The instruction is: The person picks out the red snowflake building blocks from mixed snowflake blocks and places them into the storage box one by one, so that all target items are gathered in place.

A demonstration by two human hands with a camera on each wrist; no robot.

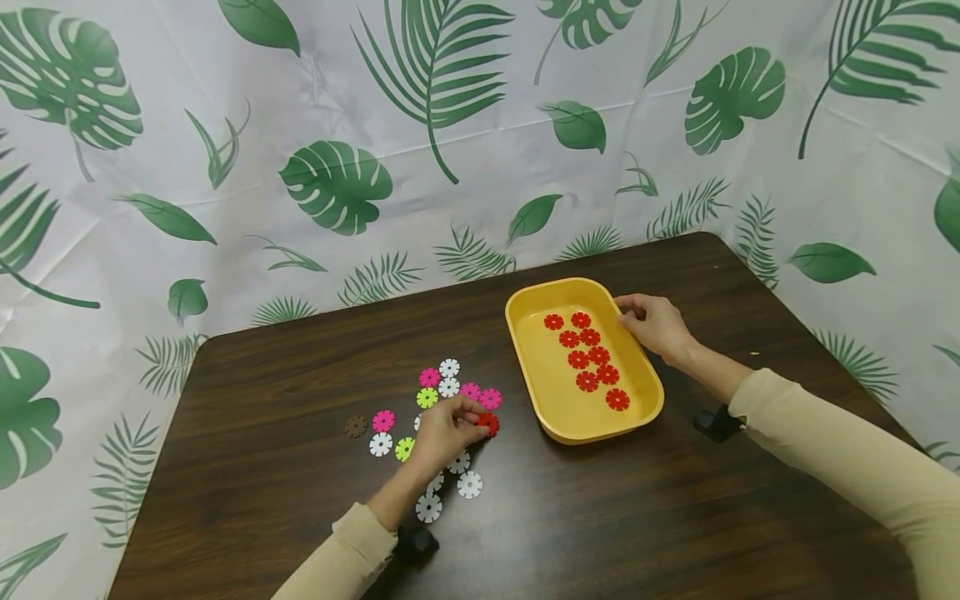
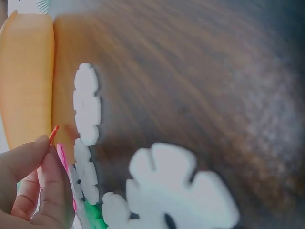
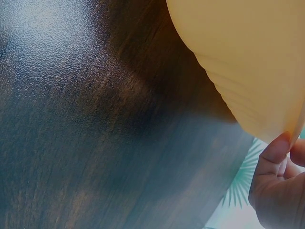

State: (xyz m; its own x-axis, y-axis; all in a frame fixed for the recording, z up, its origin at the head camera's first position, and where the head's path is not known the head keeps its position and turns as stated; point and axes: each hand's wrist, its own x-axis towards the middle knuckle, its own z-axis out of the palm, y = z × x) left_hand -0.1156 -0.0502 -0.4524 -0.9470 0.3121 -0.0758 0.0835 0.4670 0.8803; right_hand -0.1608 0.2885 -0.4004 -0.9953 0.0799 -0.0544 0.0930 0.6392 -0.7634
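Note:
Between thumb and fingertips my left hand pinches a red notched disc, left of the yellow tray; in the left wrist view that red disc shows edge-on. My right hand grips the right rim of the yellow tray, and the right wrist view has its thumb and fingers pinching the tray wall. Several red discs lie flat inside the tray. Around and under my left hand are loose discs: white, pink, yellow-green and a brown one.
Everything lies on a dark wood-grain table. Its back edge meets a white cloth printed with green leaves. Part of the disc pile is hidden beneath my left hand and wrist. A black wrist strap piece hangs under my right forearm.

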